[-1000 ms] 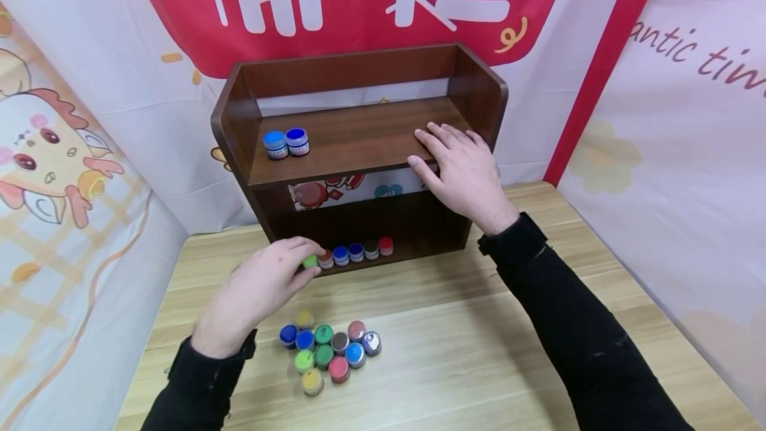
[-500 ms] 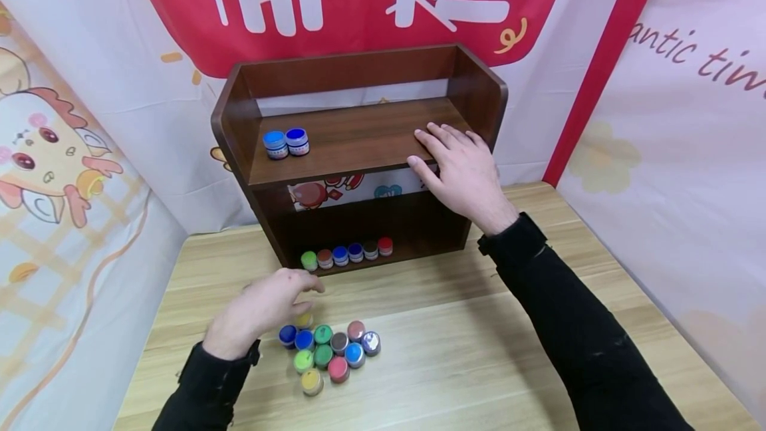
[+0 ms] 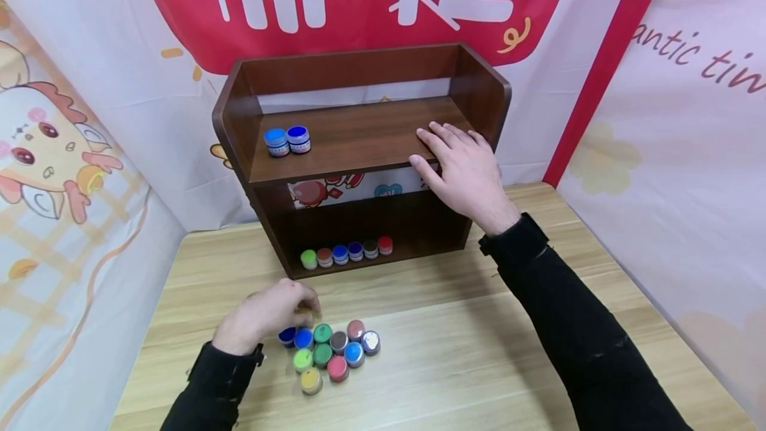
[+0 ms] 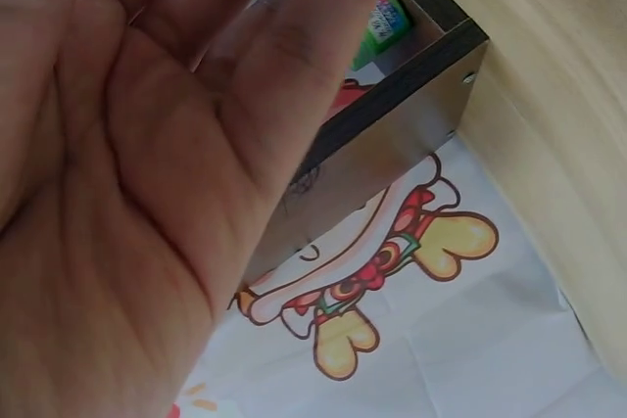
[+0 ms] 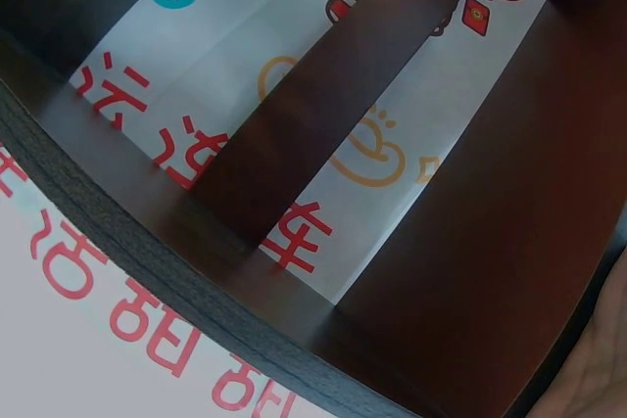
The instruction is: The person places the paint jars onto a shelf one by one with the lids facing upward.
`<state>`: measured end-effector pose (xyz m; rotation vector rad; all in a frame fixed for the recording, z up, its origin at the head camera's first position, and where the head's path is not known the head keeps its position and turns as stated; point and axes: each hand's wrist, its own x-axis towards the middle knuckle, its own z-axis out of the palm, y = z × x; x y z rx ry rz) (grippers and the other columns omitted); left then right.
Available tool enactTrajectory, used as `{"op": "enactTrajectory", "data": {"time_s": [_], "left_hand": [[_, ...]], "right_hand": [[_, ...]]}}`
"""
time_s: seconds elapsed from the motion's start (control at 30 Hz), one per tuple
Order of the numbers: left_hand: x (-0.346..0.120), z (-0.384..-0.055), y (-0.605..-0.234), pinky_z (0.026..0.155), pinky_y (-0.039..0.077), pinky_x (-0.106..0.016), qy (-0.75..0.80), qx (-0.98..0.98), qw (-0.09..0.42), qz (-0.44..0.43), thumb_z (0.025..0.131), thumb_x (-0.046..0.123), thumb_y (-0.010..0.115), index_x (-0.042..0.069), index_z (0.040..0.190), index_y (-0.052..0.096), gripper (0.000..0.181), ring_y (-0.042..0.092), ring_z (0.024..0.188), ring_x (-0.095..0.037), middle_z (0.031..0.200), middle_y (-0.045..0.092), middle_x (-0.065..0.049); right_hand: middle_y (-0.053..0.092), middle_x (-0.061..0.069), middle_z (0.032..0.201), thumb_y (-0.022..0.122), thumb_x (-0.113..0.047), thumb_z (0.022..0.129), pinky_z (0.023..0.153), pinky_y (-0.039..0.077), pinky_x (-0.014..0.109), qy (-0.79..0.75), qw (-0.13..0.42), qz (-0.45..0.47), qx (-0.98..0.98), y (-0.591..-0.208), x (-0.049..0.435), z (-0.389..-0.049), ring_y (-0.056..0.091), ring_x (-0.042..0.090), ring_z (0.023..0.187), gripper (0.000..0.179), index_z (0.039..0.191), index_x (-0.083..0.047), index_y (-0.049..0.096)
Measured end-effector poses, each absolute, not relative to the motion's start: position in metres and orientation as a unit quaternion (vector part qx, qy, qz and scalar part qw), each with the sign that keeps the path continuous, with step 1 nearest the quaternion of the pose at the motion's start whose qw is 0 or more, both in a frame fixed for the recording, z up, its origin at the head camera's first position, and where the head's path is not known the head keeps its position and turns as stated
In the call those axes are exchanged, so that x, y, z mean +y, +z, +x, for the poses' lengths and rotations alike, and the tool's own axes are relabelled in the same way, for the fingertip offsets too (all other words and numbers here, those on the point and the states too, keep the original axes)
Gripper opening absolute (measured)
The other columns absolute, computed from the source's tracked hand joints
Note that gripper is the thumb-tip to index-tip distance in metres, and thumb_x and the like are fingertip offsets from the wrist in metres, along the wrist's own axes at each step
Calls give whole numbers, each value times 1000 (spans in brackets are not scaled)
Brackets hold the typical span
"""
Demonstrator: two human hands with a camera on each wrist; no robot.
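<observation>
Shelf (image 3: 365, 132): eight jars (image 3: 340, 255). Left fingers (image 3: 310, 296) at yellow jar (image 3: 306, 312), grip unclear; right fingers (image 3: 435, 143) spread.

Head view: left hand (image 3: 272, 314) covers most of one yellow jar (image 3: 306, 316) and part of the dark blue jar (image 3: 288, 337) near it; can't tell if the fingers touch the yellow one. Print on the light blue jar (image 3: 277, 143): too small. Red banner (image 3: 359, 45) cut off at top. Left wrist: fingertips out of frame, green jar (image 4: 388, 24) partly hidden. Right wrist: right hand (image 5: 590, 364) mostly cropped (bottom right corner).
</observation>
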<state>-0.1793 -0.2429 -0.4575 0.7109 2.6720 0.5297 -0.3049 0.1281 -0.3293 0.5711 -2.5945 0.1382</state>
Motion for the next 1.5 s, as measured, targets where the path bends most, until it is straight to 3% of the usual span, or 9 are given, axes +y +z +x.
{"op": "enactTrajectory", "data": {"time_s": [0.5,0.77,0.93,1.1,1.3,1.5], "left_hand": [[-242,-186,-473,64,51,-30,177,962,102,181,96,25,75,22,88,71,8,54,68,-10,76,61,9],[-240,-187,-477,58,48,-29,152,973,74,157,97,28,74,19,90,72,11,52,64,-12,72,56,6],[-247,-189,-474,72,55,-30,141,967,73,201,96,32,74,25,100,73,8,57,76,-10,84,63,12],[-259,-191,-468,90,56,-37,166,939,116,279,93,22,78,29,109,77,18,61,94,-9,108,71,15],[-264,-192,-466,89,57,-36,206,918,170,294,94,15,76,27,112,78,21,62,96,-15,111,73,10],[-265,-191,-468,87,55,-35,213,921,185,268,94,18,76,28,110,78,19,60,98,-17,110,72,11]], "right_hand": [[40,4,164,28,-73,100,122,26,55,53,234,206,-949,-329,129,-304,37,27,149,76,161,-29,41],[41,4,164,28,-73,100,122,27,55,54,239,209,-947,-329,129,-305,38,27,149,76,161,-28,42],[41,5,164,28,-73,100,121,27,55,56,238,209,-947,-328,129,-304,37,27,149,76,160,-28,43],[41,5,164,27,-73,100,122,26,55,56,236,210,-947,-328,128,-304,37,27,149,76,160,-28,42],[41,4,164,28,-73,100,122,26,55,56,239,210,-946,-328,128,-304,38,27,149,76,160,-28,43],[42,4,163,26,-73,101,122,27,54,55,247,210,-944,-330,129,-305,38,25,149,76,159,-28,44]]}}
